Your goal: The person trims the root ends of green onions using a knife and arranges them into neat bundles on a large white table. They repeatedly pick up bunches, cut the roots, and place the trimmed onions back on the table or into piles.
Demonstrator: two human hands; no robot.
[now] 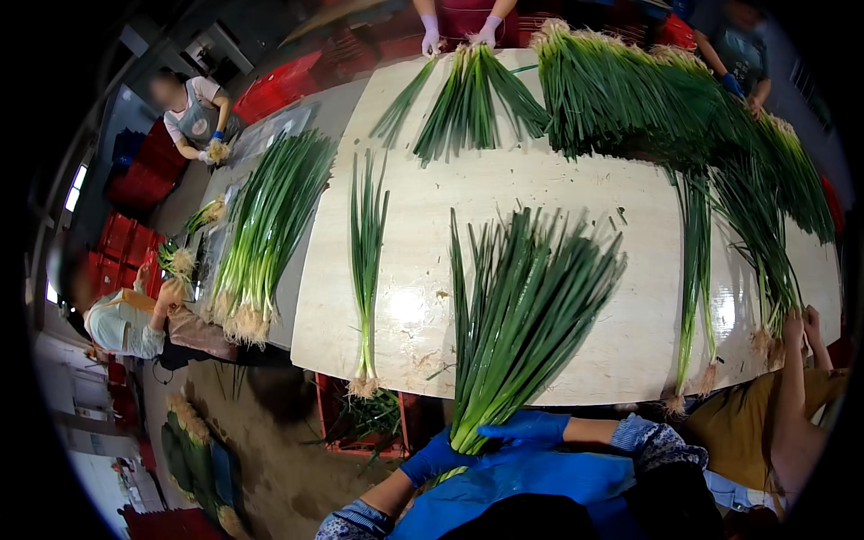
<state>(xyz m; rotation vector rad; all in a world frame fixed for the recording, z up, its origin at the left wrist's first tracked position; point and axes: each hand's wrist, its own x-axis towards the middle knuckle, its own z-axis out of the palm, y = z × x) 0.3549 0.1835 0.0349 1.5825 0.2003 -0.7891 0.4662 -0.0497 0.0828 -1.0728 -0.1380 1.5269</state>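
Observation:
A large bundle of scallions (pixel 523 297) rests over the table's near edge, its dark green leaves fanned away from me. My left hand (pixel 442 459), in a blue glove, is wrapped around the pale lower stalks. Against their right side lies my right hand (pixel 530 430), also blue-gloved, with its fingers across the stalks. The bundle's root ends are mostly hidden by my hands and the blue apron (pixel 526 479). To the left, a small scallion bunch (pixel 366 270) lies on the white tabletop (pixel 412 337), roots overhanging the near edge.
A big scallion heap (pixel 628 94) covers the far right. Gloved hands (pixel 459 35) sort bunches at the far edge. Another person's hands (pixel 800 327) hold scallions at right. More scallions (pixel 270 229) lie on the left table. A red crate (pixel 405 422) with leaves stands below the edge.

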